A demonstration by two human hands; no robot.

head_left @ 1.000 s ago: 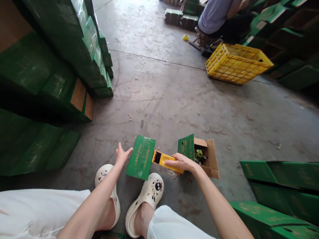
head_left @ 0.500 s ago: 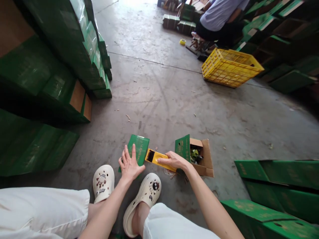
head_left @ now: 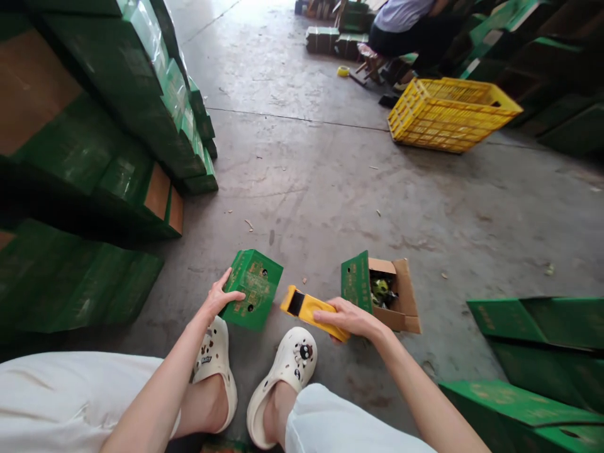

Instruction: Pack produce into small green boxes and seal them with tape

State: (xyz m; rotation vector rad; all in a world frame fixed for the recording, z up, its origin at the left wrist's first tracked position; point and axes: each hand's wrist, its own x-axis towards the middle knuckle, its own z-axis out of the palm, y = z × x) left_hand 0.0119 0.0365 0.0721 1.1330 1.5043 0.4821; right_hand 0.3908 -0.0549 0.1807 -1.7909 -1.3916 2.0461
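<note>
I am watching the left hand gripping the near-left edge of a small green box; its fingers are curling over the top corner, so the grip is clenched on the box; the box is sitting tilted on the concrete floor, just ahead of the left shoe. The right hand is grasping a yellow tool, fingers wrapping its rear end; the tool is lying nearly level, its dark-windowed front end pointing at the box and standing just beside it; I cannot tell whether the two are touching. The right shoe is resting below the tool. Just right of the right hand an open carton is standing on the floor, one green flap raised, something green and dark lying inside. Green cartons are stacking up at the left; flat green ones are lying at the lower right. A yellow crate is sitting well apart, and beyond it another person is sitting.
</note>
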